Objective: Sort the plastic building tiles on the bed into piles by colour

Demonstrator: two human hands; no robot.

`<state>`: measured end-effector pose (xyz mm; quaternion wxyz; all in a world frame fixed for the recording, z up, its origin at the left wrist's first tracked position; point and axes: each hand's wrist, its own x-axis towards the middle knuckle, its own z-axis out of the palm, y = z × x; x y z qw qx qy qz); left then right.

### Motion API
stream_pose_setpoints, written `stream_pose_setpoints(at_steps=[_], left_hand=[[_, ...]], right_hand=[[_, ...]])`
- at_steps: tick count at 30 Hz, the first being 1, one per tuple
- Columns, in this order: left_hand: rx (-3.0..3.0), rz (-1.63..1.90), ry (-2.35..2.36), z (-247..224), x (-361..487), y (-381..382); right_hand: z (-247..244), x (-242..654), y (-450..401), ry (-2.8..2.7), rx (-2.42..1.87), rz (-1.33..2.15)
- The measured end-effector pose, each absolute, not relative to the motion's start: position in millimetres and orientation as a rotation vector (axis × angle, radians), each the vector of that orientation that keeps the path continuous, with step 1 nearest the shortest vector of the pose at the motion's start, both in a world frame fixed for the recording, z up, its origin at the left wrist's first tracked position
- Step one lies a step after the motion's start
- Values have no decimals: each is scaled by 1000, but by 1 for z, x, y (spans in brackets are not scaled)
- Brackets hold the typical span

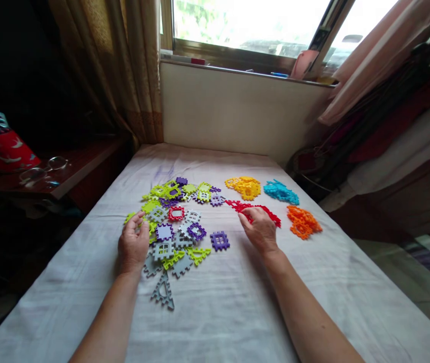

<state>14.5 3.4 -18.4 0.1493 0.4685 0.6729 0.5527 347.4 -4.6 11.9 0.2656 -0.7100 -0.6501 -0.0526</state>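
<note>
Flat plastic interlocking building pieces lie in piles on a sheet-covered bed. At the left edge of a mixed pile of grey pieces (164, 249), lime green pieces (199, 255) and purple pieces (220, 241), my left hand (133, 246) rests with fingers loosely curled, thumb apart, close to the green ones. A red-framed piece (176, 213) sits within that pile. My right hand (260, 231) is over the red building pieces (271, 214), its thumb and fingertips drawn together at their near left side. The fingers partly cover what they pinch, apparently a red piece.
Yellow pieces (247, 187), blue pieces (281, 191) and orange pieces (303, 222) form separate piles at the back right. A dark wooden desk (86, 156) holding glasses (33, 175) and a red container (6, 151) stands left. Clothes (400, 146) hang at the right.
</note>
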Motion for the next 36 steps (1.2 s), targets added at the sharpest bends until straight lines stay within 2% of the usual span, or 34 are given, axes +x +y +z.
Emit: stream_pose_setpoints(at_steps=[6, 10, 14, 26, 31, 36], left_hand=[[1331, 1565, 1959, -14, 15, 3], [1313, 1560, 1986, -14, 15, 3], [1326, 1557, 1979, -14, 14, 3], [1335, 1605, 1951, -18, 13, 4], [1376, 1612, 1945, -21, 12, 5], [1385, 1606, 1956, -22, 12, 5]], right_hand=[[-14, 400, -32, -1665, -1947, -326], [-29, 403, -37, -1659, -1901, -400], [-22, 389, -35, -1681, -1845, -408], [30, 213, 42, -2264, -1541, 221], [30, 189, 59, -2420, -1653, 258], [28, 200, 54, -2325, -1656, 189]])
